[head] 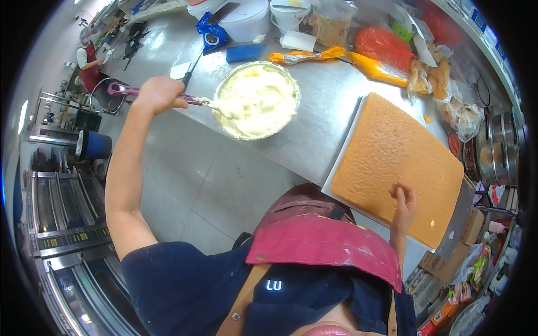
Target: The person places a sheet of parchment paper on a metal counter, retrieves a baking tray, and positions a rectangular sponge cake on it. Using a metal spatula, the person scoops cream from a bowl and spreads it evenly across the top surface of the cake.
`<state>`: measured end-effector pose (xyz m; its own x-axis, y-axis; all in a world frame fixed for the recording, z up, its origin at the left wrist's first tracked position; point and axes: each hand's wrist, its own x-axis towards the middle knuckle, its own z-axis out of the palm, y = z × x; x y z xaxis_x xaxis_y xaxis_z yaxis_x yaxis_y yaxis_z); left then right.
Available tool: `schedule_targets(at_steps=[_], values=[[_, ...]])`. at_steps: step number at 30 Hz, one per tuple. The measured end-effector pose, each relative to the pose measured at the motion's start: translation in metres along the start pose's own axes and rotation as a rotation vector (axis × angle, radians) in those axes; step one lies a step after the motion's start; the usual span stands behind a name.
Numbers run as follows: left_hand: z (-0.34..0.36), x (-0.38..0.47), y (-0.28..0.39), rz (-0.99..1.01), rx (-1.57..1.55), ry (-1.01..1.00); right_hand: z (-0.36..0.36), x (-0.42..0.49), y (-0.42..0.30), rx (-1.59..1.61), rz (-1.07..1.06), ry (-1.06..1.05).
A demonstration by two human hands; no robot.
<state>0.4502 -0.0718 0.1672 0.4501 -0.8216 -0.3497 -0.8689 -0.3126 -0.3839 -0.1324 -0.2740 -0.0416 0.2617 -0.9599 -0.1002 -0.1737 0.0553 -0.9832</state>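
Observation:
My left hand [159, 95] is closed around the purple handle of a utensil [194, 100], whose cream-covered end dips into the left side of a round bowl of pale cream [262, 98]. The bowl stands near the front edge of the metal table. To the right lies a large golden-brown sheet cake [393, 164] on a flat white board or paper [330, 189]. Over the cake's near part is my right hand [404, 196], fingers partly curled, holding nothing. I cannot tell whether it touches the cake.
White tubs [246, 21], a blue flat scraper [245, 53], yellow-orange packaging [376, 69] and a red plastic bag [383, 48] line the table's far side. Red-handled scissors [454, 145] lie right of the cake. A co-worker [90, 61] stands at the far left. Ovens [67, 206] are on the left.

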Motion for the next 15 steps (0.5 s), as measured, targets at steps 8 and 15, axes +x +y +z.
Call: schedule_targets(at_steps=[8, 15], values=[[-0.025, -0.085, 0.007, -0.249, 0.001, 0.242, -0.027, 0.001, 0.005, 0.076, -0.031, -0.044], [0.075, -0.066, 0.065, -0.333, -0.164, 0.261, -0.058, -0.016, 0.014, 0.095, 0.020, -0.021]])
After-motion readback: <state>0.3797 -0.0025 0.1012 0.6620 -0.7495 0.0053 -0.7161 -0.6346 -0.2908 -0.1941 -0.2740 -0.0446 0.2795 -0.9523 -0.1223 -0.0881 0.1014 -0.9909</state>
